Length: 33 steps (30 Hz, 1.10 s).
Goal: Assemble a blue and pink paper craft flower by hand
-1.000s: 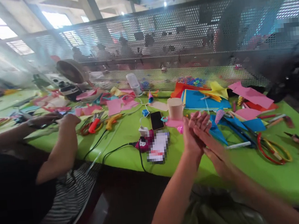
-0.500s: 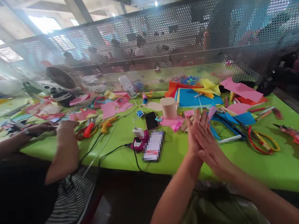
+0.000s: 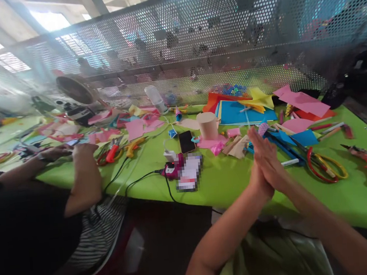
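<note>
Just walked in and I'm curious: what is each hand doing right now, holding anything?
Left hand: flat, palm pressed against the right hand, holding nothing visible.
Right hand: flat, fingers straight, pressed against the left, nothing visible in it.

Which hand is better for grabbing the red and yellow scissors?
Probably the right. Both hands are pressed palm to palm and hold nothing, but the right hand is on the side nearer the scissors, with only a white pen between. The left hand would have to cross over.
</note>
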Tool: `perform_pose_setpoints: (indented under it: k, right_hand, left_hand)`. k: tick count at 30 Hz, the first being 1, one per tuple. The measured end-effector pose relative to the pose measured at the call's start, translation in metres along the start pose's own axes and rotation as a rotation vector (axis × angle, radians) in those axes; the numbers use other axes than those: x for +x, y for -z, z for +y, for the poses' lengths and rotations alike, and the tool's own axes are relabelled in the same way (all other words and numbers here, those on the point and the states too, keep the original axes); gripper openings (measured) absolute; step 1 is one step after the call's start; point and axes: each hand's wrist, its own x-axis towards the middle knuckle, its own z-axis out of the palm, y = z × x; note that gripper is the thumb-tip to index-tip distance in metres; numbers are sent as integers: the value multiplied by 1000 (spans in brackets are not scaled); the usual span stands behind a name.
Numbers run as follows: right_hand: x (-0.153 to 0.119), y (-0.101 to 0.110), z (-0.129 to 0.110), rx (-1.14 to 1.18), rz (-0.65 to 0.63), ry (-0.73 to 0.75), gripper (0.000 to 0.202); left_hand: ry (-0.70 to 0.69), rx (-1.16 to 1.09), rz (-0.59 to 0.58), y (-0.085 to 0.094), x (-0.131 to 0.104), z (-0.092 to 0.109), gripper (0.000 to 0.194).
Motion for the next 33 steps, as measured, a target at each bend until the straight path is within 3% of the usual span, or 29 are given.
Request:
perform_pose_setpoints:
  k: [3, 5, 7, 11, 14, 16, 19, 22, 25, 28, 33]
  right_hand:
    - [3, 5, 5, -32, 19, -25, 63]
    - [-3, 3, 3, -33, -11, 36, 64]
    - [-8, -1, -2, 29, -63, 97, 65]
    - [-4, -2, 1, 85, 13, -40, 65]
    - [-5, 0, 5, 17, 4, -19, 66]
    - [-10, -1, 1, 9, -37, 55, 66]
    - [-10, -2, -9, 57, -90, 105, 67]
    - [-3, 2, -11, 30, -4, -15, 67]
    - [-4, 4, -9, -10, -8, 31, 67]
    - [-7, 3, -13, 12, -88, 119, 65]
    - [16, 11, -9, -40, 8, 36, 64]
  left_hand:
    - [92, -1, -62, 3, 0, 1, 69]
    - [57, -7, -63, 6, 4, 6, 76]
    - [-24, 10, -13, 7, 8, 4, 68]
    - [-42, 11, -8, 8, 7, -11, 56]
    - [18, -20, -70, 15, 5, -6, 67]
    - [-12, -30, -40, 20, 6, -1, 74]
    - [-97, -10, 19, 22, 7, -7, 65]
    - [-74, 6, -32, 20, 4, -16, 53]
    - [-16, -7, -75, 19, 4, -5, 63]
    - [-71, 25, -22, 16, 7, 6, 74]
    - [-28, 2, -48, 17, 2, -17, 54]
